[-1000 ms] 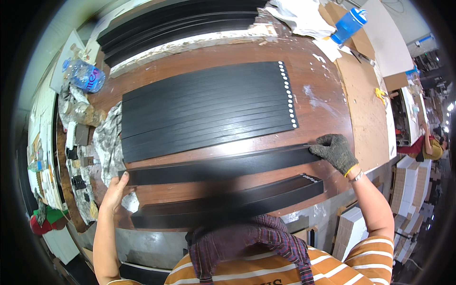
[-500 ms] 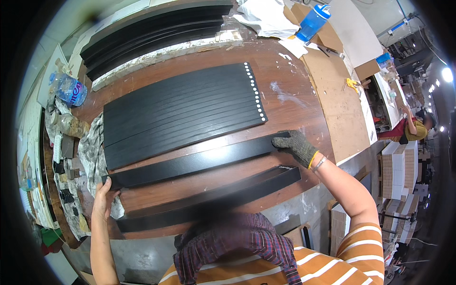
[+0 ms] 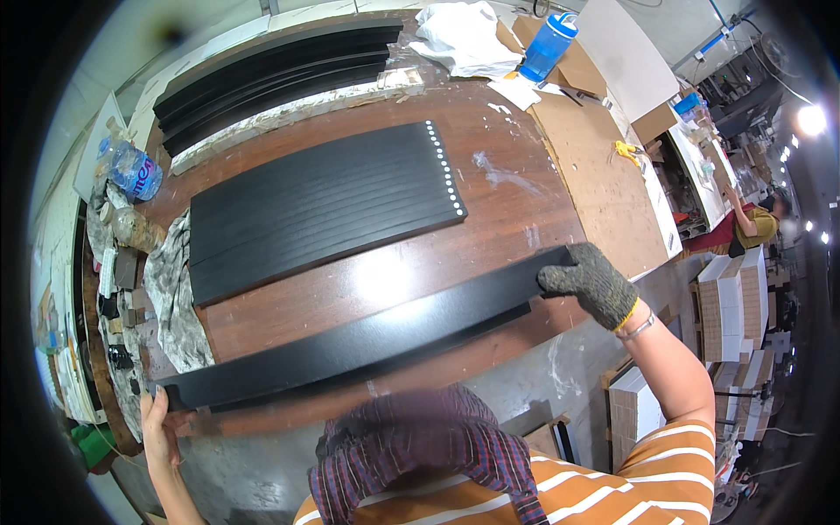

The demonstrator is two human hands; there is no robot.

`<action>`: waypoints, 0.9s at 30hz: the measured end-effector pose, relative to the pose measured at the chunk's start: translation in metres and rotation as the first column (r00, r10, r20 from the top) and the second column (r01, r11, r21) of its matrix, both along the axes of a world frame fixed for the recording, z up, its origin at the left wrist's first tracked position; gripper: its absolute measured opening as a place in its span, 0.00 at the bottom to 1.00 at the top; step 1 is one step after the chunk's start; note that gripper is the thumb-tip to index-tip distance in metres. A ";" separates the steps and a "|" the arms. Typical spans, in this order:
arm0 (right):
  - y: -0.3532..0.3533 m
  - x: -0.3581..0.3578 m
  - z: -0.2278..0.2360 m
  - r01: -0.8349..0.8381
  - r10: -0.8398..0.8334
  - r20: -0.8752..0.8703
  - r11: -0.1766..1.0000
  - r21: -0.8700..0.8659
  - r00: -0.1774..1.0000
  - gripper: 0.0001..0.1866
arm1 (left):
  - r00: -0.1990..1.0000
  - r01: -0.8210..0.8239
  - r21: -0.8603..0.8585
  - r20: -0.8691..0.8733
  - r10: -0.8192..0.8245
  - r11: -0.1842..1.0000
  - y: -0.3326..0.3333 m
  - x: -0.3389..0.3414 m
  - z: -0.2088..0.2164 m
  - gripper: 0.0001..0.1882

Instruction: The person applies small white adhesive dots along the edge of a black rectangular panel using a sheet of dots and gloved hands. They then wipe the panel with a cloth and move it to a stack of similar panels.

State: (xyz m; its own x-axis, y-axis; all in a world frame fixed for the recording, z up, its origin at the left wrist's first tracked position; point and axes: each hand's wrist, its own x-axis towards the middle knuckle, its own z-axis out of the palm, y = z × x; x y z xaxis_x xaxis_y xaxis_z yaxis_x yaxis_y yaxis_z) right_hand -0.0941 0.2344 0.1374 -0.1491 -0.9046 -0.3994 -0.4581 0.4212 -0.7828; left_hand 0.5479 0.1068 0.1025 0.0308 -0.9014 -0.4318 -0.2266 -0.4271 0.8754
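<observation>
Fingers of the left hand (image 3: 160, 433) pinch the long black board (image 3: 350, 339) at eight o'clock; those of the gloved right hand (image 3: 598, 286), at two.

A workshop, plainly, and a busy one! Here's the brown surface (image 3: 516, 206), streaked with white smears (image 3: 503, 173), black boards (image 3: 280, 79) stacked along its far side, a stained rag (image 3: 168, 284) at left. Over right, a worker (image 3: 757, 226) at another bench, piled stock (image 3: 739, 302) on the floor (image 3: 503, 385), a bright lamp (image 3: 811, 120) glaring.
</observation>
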 end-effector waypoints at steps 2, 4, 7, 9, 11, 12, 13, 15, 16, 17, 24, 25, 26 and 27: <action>0.014 0.003 -0.002 -0.095 0.087 -0.105 0.992 -0.077 0.991 0.13 | 0.999 -0.007 0.035 0.033 0.006 0.999 0.016 -0.001 0.001 0.21; 0.022 0.005 -0.008 0.061 -0.063 0.050 0.997 0.048 0.997 0.13 | 0.999 0.013 0.051 0.030 -0.015 0.999 0.026 -0.002 -0.002 0.21; 0.032 0.009 -0.016 0.117 -0.119 0.112 0.993 0.027 0.987 0.13 | 0.999 -0.013 0.078 0.035 0.010 0.997 0.031 -0.002 -0.012 0.22; 0.036 0.011 -0.019 0.154 -0.156 0.127 0.988 0.024 0.979 0.15 | 1.000 0.025 0.039 -0.011 -0.025 0.999 0.031 -0.002 -0.017 0.22; 0.038 0.013 -0.022 0.144 -0.142 0.070 0.990 -0.013 0.987 0.18 | 0.999 0.032 0.014 -0.001 -0.032 0.999 0.031 0.000 -0.021 0.23; 0.039 0.014 -0.023 0.116 -0.117 -0.008 0.992 -0.054 0.993 0.19 | 0.999 0.027 -0.002 0.021 -0.027 1.000 0.031 0.002 -0.022 0.23; 0.042 0.013 -0.023 0.120 -0.122 -0.064 0.993 -0.021 0.991 0.23 | 0.999 0.022 -0.019 0.042 -0.021 1.000 0.031 0.004 -0.024 0.24; 0.046 0.009 -0.023 0.071 -0.072 -0.030 0.997 -0.031 0.997 0.28 | 0.998 0.030 -0.003 0.056 -0.030 1.000 0.032 0.008 -0.029 0.24; 0.049 0.007 -0.024 0.031 -0.032 -0.020 0.997 -0.064 0.999 0.31 | 0.998 0.016 -0.004 0.054 -0.015 1.000 0.033 0.011 -0.030 0.24; 0.052 0.006 -0.027 0.073 -0.072 0.012 0.997 -0.035 0.997 0.34 | 0.998 0.022 -0.025 0.067 -0.020 0.999 0.033 0.012 -0.033 0.24; 0.073 0.004 -0.054 0.080 -0.088 -0.033 0.980 -0.183 0.996 0.55 | 0.988 -0.138 0.055 0.073 0.134 0.989 0.033 0.016 -0.030 0.26; 0.074 0.005 -0.058 0.067 -0.079 -0.048 0.974 -0.217 0.996 0.57 | 1.000 -0.028 0.004 0.013 0.028 1.000 0.033 0.015 -0.027 0.26; 0.076 0.006 -0.060 0.137 -0.138 0.010 0.972 -0.191 0.990 0.55 | 0.998 -0.049 -0.007 0.034 0.049 0.999 0.032 0.014 -0.025 0.25; 0.078 0.008 -0.061 0.145 -0.141 0.032 0.969 -0.200 0.989 0.52 | 0.996 -0.028 -0.087 0.081 0.035 0.996 0.034 0.016 -0.022 0.20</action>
State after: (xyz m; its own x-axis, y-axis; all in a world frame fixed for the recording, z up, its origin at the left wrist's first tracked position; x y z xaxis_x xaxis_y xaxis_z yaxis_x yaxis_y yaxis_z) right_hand -0.0858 0.3121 0.0762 -0.2774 -0.9365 -0.2146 -0.3900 0.3139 -0.8657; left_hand 0.5642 0.1406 0.0803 0.0923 -0.9329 -0.3480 -0.2872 -0.3596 0.8878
